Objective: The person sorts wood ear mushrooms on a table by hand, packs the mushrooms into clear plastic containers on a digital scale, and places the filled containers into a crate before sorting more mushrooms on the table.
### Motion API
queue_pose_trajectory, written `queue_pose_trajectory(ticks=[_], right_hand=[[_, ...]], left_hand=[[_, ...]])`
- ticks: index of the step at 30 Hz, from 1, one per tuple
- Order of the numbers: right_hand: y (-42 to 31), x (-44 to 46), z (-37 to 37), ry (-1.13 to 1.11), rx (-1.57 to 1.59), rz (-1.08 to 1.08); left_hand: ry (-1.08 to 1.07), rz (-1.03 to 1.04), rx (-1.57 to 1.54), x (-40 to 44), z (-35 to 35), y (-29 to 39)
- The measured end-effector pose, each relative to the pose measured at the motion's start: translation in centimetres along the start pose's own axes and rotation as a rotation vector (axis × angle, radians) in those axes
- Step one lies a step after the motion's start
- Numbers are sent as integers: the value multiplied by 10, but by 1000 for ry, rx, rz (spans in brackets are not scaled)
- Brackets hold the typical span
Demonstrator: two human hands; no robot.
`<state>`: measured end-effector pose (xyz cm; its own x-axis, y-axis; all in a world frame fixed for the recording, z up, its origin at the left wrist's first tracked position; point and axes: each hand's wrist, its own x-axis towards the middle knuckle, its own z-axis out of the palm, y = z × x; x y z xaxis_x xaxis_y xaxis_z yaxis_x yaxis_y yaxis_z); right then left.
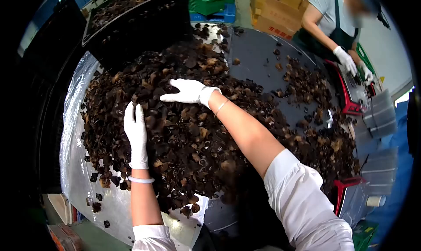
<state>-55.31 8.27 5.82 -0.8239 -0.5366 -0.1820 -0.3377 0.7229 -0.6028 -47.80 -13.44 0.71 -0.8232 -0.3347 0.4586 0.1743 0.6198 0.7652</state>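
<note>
A broad heap of dried black fungus [188, 137], dark brown with some paler pieces, covers much of the table. My left hand [136, 130], in a white glove, lies on the left part of the heap with its fingers stretched forward. Further up and to the right, my right hand [188, 91], also gloved in white, rests over the heap, thumb and fingers spread apart and pointing left. Neither hand holds a piece that I can see. Fingertips of both hands touch or hover just above the fungus; which one I cannot tell.
A large black crate [140, 30] with more fungus stands at the back left. Across the table, a co-worker's gloved hand [345, 60] is over a red scale [351, 105]. Another red device [346, 187] sits at the right edge. Green crates [206, 3] and cardboard boxes [278, 16] stand behind.
</note>
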Motion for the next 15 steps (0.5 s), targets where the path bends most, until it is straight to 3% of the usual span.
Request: queue_pose_trajectory(ticks=[2, 5, 6, 7, 10, 11, 13, 15], right_hand=[[6, -8, -2, -30, 28, -14], [2, -47, -31, -261, 306, -90], [9, -47, -18, -120, 202, 6], [24, -49, -15, -141, 220, -27], [37, -81, -37, -374, 342, -66], [58, -79, -28, -359, 216, 37], [55, -127, -52, -389, 285, 6], [80, -146, -46, -335, 57, 233]], left_hand=[[-45, -59, -76, -22, 13, 30], [-61, -162, -162, -54, 24, 65], [-29, -140, -153, -63, 29, 72], [4, -119, -143, -72, 33, 79], [-53, -174, -151, -98, 50, 96], [-102, -258, -205, -108, 54, 115], [-103, -301, -152, -129, 71, 132], [-265, -209, -237, -141, 81, 134]])
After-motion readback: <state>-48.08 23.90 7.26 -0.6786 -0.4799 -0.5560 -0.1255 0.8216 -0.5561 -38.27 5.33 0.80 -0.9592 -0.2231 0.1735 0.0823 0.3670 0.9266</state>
